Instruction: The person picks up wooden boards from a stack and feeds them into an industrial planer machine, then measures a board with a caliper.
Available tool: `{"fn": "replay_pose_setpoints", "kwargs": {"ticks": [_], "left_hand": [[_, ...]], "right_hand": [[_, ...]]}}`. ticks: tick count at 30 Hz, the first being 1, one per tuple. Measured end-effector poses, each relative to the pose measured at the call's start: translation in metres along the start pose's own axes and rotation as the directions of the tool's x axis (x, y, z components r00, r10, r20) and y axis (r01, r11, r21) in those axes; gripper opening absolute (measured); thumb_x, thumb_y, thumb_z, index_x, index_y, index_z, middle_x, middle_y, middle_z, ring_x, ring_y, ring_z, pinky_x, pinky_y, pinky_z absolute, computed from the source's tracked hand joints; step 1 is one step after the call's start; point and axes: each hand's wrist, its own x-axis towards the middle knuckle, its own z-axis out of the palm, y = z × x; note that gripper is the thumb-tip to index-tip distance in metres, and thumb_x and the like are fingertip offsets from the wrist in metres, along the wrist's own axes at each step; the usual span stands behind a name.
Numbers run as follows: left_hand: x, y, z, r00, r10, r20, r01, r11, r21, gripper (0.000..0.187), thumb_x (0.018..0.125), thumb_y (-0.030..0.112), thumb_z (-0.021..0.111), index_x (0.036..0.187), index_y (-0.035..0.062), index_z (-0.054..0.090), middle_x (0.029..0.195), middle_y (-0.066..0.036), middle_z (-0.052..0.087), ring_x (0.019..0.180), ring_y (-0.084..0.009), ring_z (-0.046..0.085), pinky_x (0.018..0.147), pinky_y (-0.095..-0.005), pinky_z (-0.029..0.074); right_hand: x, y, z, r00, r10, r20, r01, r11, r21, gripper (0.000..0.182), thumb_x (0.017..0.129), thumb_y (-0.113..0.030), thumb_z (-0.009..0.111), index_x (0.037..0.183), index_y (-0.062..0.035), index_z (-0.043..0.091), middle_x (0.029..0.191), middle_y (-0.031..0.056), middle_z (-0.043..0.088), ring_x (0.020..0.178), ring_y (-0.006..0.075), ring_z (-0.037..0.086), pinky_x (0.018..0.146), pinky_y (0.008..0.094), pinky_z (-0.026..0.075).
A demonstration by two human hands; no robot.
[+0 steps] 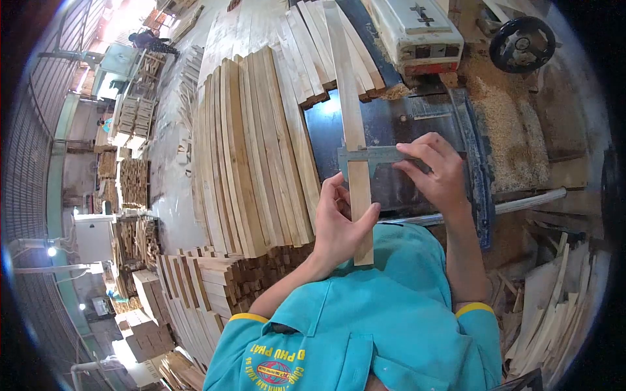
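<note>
A long, pale wooden strip point(353, 117) runs from near my body up toward the top of the view. Around its near end my left hand point(342, 221) is closed, thumb on one side and fingers on the other. Across the strip lies a metal vernier caliper point(381, 154), its jaws on either side of the wood. My right hand point(435, 171) pinches the caliper's right end between thumb and fingers. Beneath them is a dark metal machine table point(398, 186).
Stacked wooden strips point(254, 150) stand to the left, with more strips point(313, 45) beyond the table. A white machine housing point(417, 32) and black handwheel point(521, 44) sit at upper right, near sawdust point(515, 137). Scrap wood point(554, 313) lies lower right. Another person point(153, 42) is far off.
</note>
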Motion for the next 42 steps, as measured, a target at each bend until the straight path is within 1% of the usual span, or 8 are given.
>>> {"fn": "replay_pose_setpoints", "kwargs": {"ticks": [7, 10, 13, 16, 25, 30, 37, 42], "left_hand": [[-0.002, 0.007, -0.003, 0.998, -0.048, 0.041, 0.049, 0.999, -0.022, 0.070, 0.089, 0.005, 0.082, 0.144, -0.0055, 0.040, 0.121, -0.013, 0.062, 0.108, -0.0173, 0.066, 0.090, -0.0308, 0.057], [-0.002, 0.008, -0.002, 0.999, -0.021, 0.032, 0.023, 0.997, -0.068, 0.071, 0.088, 0.006, 0.082, 0.143, -0.0057, 0.040, 0.121, -0.014, 0.061, 0.109, -0.0177, 0.066, 0.089, -0.0307, 0.058], [-0.002, 0.013, -0.003, 0.998, -0.041, 0.040, 0.042, 0.998, -0.045, 0.071, 0.088, 0.007, 0.082, 0.143, -0.0058, 0.040, 0.121, -0.014, 0.060, 0.109, -0.0177, 0.066, 0.089, -0.0310, 0.058], [-0.002, 0.012, -0.003, 0.998, -0.052, 0.043, 0.054, 0.997, -0.060, 0.070, 0.089, 0.007, 0.082, 0.143, -0.0054, 0.040, 0.121, -0.013, 0.060, 0.109, -0.0175, 0.066, 0.088, -0.0311, 0.059], [0.000, 0.003, -0.001, 0.999, -0.013, 0.044, 0.018, 0.994, -0.109, 0.068, 0.090, 0.007, 0.082, 0.143, -0.0048, 0.041, 0.123, -0.013, 0.060, 0.114, -0.0175, 0.064, 0.095, -0.0315, 0.056], [0.001, 0.007, -0.001, 0.996, -0.060, 0.064, 0.067, 0.990, -0.124, 0.068, 0.090, 0.007, 0.082, 0.143, -0.0053, 0.041, 0.124, -0.013, 0.060, 0.113, -0.0181, 0.063, 0.096, -0.0315, 0.055], [0.001, 0.005, 0.003, 0.999, -0.021, 0.041, 0.027, 0.989, -0.142, 0.069, 0.089, 0.008, 0.083, 0.143, -0.0050, 0.040, 0.123, -0.013, 0.060, 0.112, -0.0180, 0.063, 0.096, -0.0314, 0.055], [0.001, 0.008, 0.003, 0.996, -0.068, 0.052, 0.074, 0.991, -0.115, 0.068, 0.089, 0.007, 0.082, 0.142, -0.0049, 0.041, 0.123, -0.013, 0.060, 0.110, -0.0179, 0.064, 0.095, -0.0321, 0.056]], "right_hand": [[0.008, 0.001, -0.002, 0.999, 0.007, 0.040, -0.009, 0.999, 0.037, 0.034, 0.074, -0.012, 0.089, 0.106, -0.0100, 0.077, 0.087, 0.0068, 0.065, 0.078, 0.0253, 0.067, 0.068, 0.0384, 0.057], [0.011, 0.000, -0.004, 0.998, 0.017, 0.056, -0.020, 0.999, 0.050, 0.034, 0.074, -0.011, 0.090, 0.105, -0.0096, 0.078, 0.086, 0.0064, 0.065, 0.077, 0.0245, 0.067, 0.067, 0.0377, 0.057], [0.014, 0.002, -0.003, 0.999, -0.017, 0.047, 0.014, 0.998, 0.054, 0.034, 0.074, -0.012, 0.090, 0.105, -0.0097, 0.078, 0.085, 0.0064, 0.065, 0.076, 0.0241, 0.067, 0.066, 0.0370, 0.057], [0.015, 0.001, -0.003, 0.998, 0.000, 0.057, -0.002, 0.999, 0.035, 0.034, 0.073, -0.012, 0.090, 0.105, -0.0097, 0.078, 0.086, 0.0064, 0.065, 0.077, 0.0242, 0.067, 0.067, 0.0370, 0.057], [0.016, 0.004, -0.003, 0.998, 0.002, 0.062, -0.004, 1.000, 0.027, 0.034, 0.073, -0.014, 0.091, 0.104, -0.0109, 0.078, 0.087, 0.0070, 0.066, 0.077, 0.0244, 0.068, 0.067, 0.0377, 0.057], [0.015, 0.005, -0.003, 0.998, 0.010, 0.057, -0.011, 1.000, 0.023, 0.033, 0.073, -0.015, 0.091, 0.104, -0.0110, 0.078, 0.087, 0.0072, 0.066, 0.077, 0.0253, 0.068, 0.067, 0.0379, 0.057], [0.015, 0.006, -0.004, 0.999, 0.003, 0.053, -0.004, 1.000, 0.016, 0.032, 0.073, -0.015, 0.091, 0.102, -0.0107, 0.078, 0.086, 0.0068, 0.067, 0.077, 0.0255, 0.068, 0.068, 0.0381, 0.058], [0.015, 0.008, -0.004, 0.998, -0.007, 0.057, 0.006, 1.000, 0.009, 0.032, 0.073, -0.016, 0.091, 0.102, -0.0105, 0.078, 0.086, 0.0063, 0.066, 0.077, 0.0252, 0.068, 0.068, 0.0381, 0.058]]}}
